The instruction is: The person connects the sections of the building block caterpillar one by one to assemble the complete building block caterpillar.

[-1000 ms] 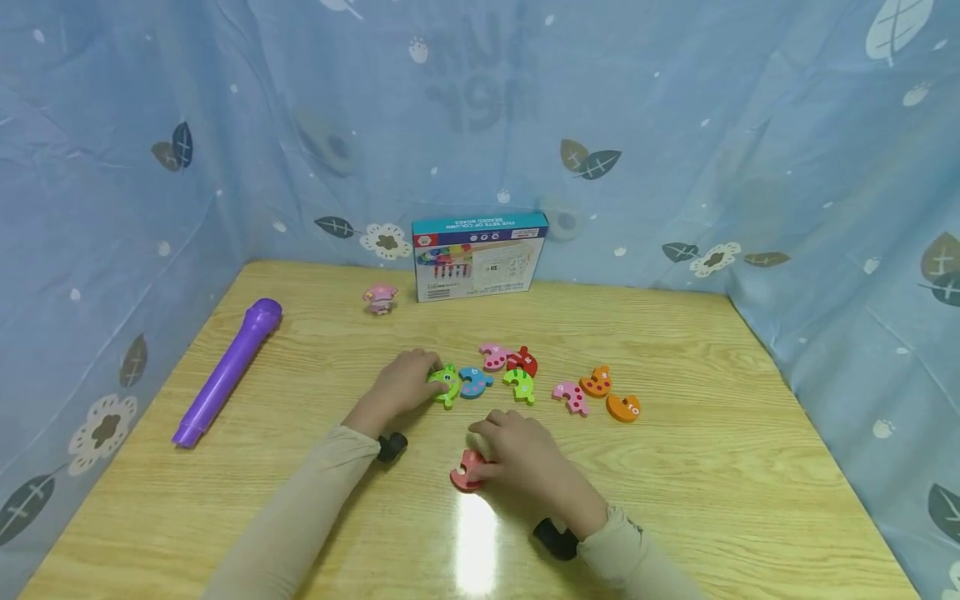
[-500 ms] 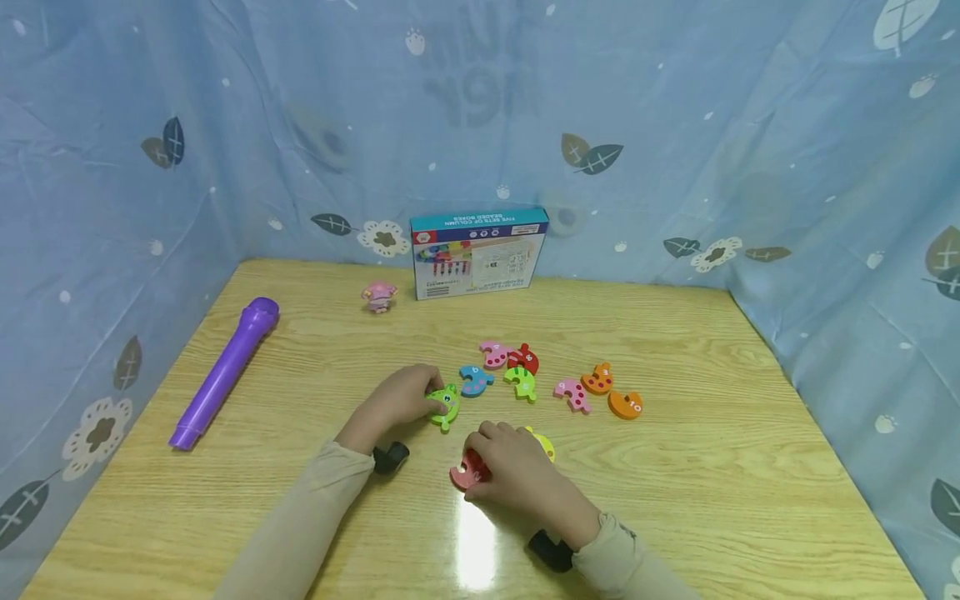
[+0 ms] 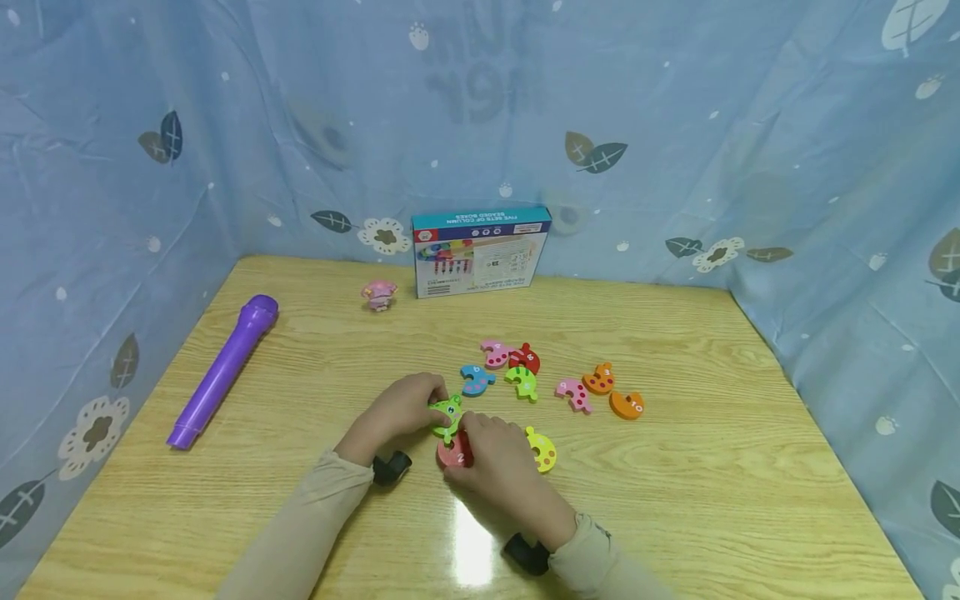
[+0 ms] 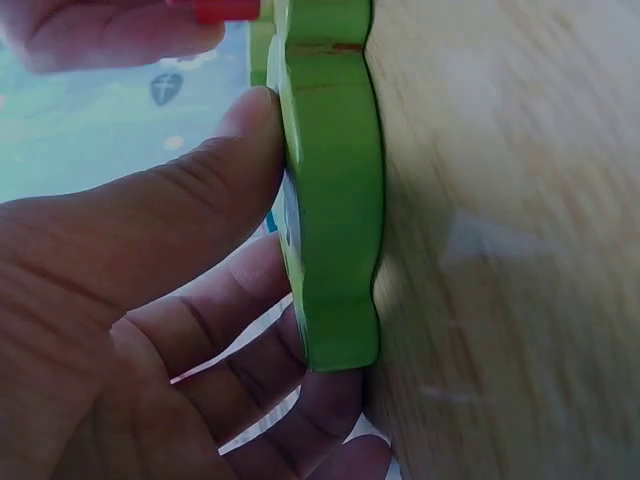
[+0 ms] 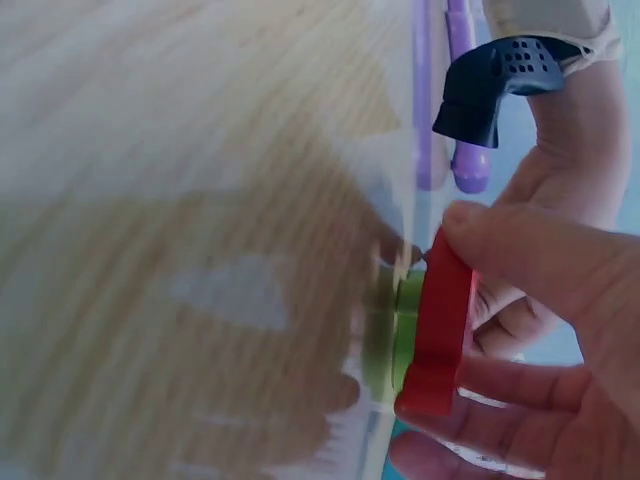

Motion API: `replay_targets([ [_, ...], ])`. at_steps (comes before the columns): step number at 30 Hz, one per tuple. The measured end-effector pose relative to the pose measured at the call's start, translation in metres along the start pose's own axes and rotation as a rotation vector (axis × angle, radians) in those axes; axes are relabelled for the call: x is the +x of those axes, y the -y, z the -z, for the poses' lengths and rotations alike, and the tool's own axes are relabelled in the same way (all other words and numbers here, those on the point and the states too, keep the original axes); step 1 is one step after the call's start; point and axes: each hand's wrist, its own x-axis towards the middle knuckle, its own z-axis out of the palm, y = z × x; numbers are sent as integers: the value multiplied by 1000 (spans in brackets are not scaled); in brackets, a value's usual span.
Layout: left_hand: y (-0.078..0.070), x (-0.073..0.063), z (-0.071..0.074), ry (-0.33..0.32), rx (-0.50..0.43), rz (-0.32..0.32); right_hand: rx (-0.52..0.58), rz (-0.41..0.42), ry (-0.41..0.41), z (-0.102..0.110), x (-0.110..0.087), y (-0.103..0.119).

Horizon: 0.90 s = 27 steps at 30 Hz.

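Observation:
My left hand pinches a green puzzle piece with an eye, a head-shaped piece, between thumb and fingers; its thick green edge fills the middle of the left wrist view. My right hand grips a red puzzle piece numbered 2, thumb on one side and fingers on the other, as the right wrist view shows its red edge. The red piece lies right at the near side of the green head, overlapping it in the head view. Just right of my right hand lies a yellow spotted piece.
Behind my hands lie a blue piece, a pink piece, a dark red piece and a green striped piece. Further right are pink and orange pieces. A purple microphone, pink figurine and box stand farther off.
My left hand has drawn the green head piece nearer, away from the blue piece. My right hand has taken hold of the red piece and moved it left to the green one, uncovering the yellow piece.

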Motion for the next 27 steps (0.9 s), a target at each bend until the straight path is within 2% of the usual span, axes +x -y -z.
replay_targets([
  [5, 0, 0, -1, 0, 2, -5, -57, -48, -31, -4, 4, 4],
  [17, 1, 2, 0, 6, -1, 9, -190, -112, 64, -6, 12, 15],
  [20, 0, 2, 1, 7, -10, 7, -173, -116, 68, -6, 11, 11],
  [23, 0, 0, 1, 6, -25, 5, -108, -112, 58, -4, 8, 5],
  [27, 1, -1, 0, -2, -37, 0, -68, -96, 14, 2, 4, -5],
])
